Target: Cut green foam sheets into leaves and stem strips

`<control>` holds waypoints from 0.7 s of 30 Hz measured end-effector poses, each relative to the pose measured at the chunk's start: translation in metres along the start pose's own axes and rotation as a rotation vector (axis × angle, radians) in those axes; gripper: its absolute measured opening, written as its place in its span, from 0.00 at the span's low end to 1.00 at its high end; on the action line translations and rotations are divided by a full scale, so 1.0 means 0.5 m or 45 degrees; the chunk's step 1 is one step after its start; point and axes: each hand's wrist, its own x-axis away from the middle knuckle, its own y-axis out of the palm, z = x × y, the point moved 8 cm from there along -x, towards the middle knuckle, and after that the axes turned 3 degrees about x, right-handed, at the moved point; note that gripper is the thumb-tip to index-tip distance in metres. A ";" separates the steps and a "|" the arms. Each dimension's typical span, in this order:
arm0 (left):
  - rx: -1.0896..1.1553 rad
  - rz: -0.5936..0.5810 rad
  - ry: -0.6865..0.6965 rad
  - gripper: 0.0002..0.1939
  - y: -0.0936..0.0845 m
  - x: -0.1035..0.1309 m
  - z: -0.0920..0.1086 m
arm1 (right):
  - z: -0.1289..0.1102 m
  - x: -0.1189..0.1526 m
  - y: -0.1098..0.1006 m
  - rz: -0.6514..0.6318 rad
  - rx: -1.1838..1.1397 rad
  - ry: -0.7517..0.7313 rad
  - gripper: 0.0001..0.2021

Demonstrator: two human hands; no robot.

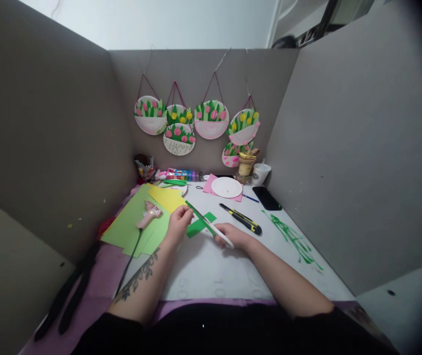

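Note:
My right hand [233,234] is closed around the white handle of a pair of scissors [224,237], whose blades point up and left towards my other hand. Pinched in the fingers of my left hand [180,220] is a narrow green paper strip [193,207], which runs along the blades. Whether the blades are open or closed on the strip I cannot tell. Beneath them, a wider piece of green paper [195,228] lies on the white table sheet [211,276].
Left are light green sheets [122,229], yellow paper [166,198] and a pink glue gun [150,213] with its cord. Right are a utility knife [242,219], a phone [266,197] and green scraps [294,239]. Behind stand a white paper plate [227,187] and a cup [261,174].

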 end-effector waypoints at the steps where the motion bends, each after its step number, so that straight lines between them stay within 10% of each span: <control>1: 0.008 -0.001 -0.001 0.09 0.000 0.000 -0.001 | 0.000 0.000 0.000 -0.001 0.006 -0.001 0.04; 21: -0.016 -0.056 0.001 0.10 0.006 0.002 0.008 | 0.009 -0.002 -0.001 -0.016 -0.014 -0.005 0.06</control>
